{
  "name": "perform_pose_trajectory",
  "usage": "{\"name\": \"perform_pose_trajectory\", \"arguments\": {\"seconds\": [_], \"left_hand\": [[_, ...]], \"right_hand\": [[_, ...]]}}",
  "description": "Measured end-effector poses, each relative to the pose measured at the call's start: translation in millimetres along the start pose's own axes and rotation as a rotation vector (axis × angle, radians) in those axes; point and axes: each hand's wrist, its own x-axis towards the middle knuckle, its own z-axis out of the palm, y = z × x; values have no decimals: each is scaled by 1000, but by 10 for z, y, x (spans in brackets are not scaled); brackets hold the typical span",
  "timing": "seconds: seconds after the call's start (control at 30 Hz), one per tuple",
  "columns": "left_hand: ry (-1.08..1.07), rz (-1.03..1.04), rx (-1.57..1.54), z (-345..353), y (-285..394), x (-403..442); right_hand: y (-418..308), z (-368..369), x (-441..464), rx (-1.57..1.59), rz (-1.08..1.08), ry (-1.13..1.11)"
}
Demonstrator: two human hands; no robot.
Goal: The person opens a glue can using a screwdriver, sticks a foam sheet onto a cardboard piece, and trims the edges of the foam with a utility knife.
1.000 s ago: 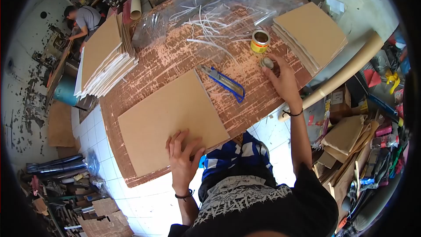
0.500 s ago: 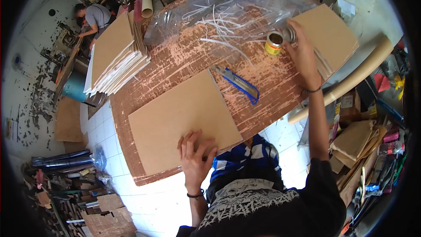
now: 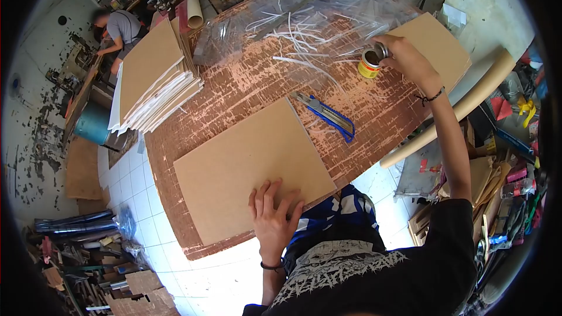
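Observation:
My left hand (image 3: 274, 219) lies on a sheet of brown cardboard (image 3: 246, 158) near the table's front edge, fingers spread and holding nothing. Across the table, my right hand (image 3: 410, 64) has its fingers curled around a silver round metal lid (image 3: 381, 51). The lid is right against a small yellow-labelled tin (image 3: 369, 67), whose dark mouth faces up. Part of the lid is hidden by the fingers. A blue utility knife (image 3: 329, 118) rests on the table just right of the cardboard sheet.
A tall stack of cardboard sheets (image 3: 153, 76) stands at the left. White strips (image 3: 301, 41) and clear plastic sheeting (image 3: 351, 6) cover the back. More cardboard (image 3: 436, 44) lies at the right, beside a long tube (image 3: 456, 108). A person (image 3: 120, 29) works far left.
My right hand has turned and closed more around the silver lid beside the tin. My left hand stays on the cardboard. The whole view has shifted slightly.

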Motion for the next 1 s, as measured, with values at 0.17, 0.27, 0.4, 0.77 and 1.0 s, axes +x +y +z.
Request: {"name": "perform_pose_trajectory", "arguments": {"seconds": [0.17,0.27,0.4,0.77,1.0], "left_hand": [[7,13,-19,-17,-26,-15],[7,25,-30,-31,-43,-12],[11,27,-51,-30,-58,-16],[9,30,-76,-31,-79,-35],[17,21,-67,-19,-66,-36]], "right_hand": [[-132,-102,92,-180,86,-77],[-120,-55,167,-235,5,-148],[-218,24,182,-141,30,-171],[-208,93,-43,-160,42,-71],[-26,212,-166,-72,-17,140]]}}
